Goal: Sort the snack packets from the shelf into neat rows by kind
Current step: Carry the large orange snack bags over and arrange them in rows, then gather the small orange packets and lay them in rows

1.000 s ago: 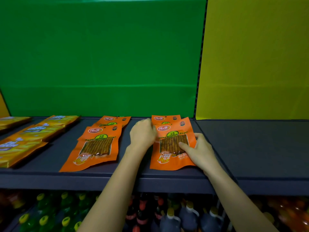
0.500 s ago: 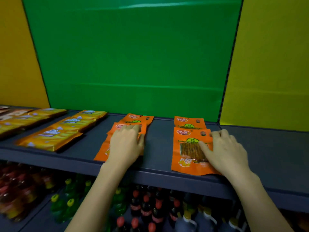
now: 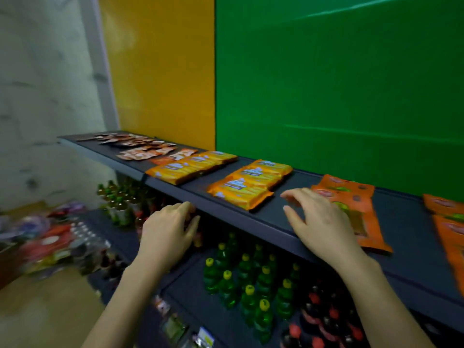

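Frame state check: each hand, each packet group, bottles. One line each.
left hand: fingers loosely curled, empty, in front of the dark grey shelf.
right hand: fingers spread, empty, over the shelf front.
near row of yellow snack packets: flat, overlapping, untouched.
far row of yellow snack packets: flat, overlapping.
orange windowed snack packets: flat, partly hidden by the right hand; contact unclear.
small reddish packets: blurred, loosely spread.
green plastic bottles: upright, capped.

Along the shelf (image 3: 406, 222), snack packets (image 3: 248, 183) in rows from far left to near right; beneath, bottles (image 3: 263, 315) on lower shelf (image 3: 190, 305).
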A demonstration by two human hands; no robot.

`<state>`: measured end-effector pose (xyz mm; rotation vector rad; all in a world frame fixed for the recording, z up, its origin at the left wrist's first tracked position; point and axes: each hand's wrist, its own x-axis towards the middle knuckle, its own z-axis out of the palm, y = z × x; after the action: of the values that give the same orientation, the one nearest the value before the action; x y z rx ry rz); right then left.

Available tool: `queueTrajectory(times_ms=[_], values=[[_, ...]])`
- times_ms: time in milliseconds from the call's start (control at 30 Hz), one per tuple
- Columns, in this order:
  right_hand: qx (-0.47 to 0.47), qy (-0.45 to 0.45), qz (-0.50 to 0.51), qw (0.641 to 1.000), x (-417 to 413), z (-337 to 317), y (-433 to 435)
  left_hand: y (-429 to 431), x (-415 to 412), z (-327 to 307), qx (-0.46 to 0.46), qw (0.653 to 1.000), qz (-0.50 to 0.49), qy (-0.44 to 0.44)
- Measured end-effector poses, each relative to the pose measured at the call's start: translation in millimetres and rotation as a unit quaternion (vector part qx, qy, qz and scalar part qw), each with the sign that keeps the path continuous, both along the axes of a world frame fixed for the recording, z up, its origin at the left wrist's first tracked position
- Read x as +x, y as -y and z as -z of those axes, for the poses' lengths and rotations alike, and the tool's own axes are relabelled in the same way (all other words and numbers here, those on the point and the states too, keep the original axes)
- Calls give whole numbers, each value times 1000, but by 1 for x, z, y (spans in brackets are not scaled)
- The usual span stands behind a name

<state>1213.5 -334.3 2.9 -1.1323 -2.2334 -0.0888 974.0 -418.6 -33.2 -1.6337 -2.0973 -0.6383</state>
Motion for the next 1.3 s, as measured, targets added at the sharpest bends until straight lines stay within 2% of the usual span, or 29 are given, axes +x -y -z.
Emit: queueTrajectory(times_ms=[233,367,567,700,1033,1300], values=[[-40,16,-74,996,-160,29,29,81,-151,18,-46,994,-85,-46],[-62,40,-118,990,-241,43,47,117,-224,26,-62,990,-120,-42],[-66,41,-149,986,-332,33,45,129,-298,16,-38,989,-138,-42],[-79,30,-142,986,-376,28,25,112,-338,14,0,990,-136,-23],[-84,-5,-133,987,-502,25,-62,11,-452,19,20,996,-91,-8],[-98,-40,-48,993,-577,15,-143,-97,-528,2,11,999,-25,21]])
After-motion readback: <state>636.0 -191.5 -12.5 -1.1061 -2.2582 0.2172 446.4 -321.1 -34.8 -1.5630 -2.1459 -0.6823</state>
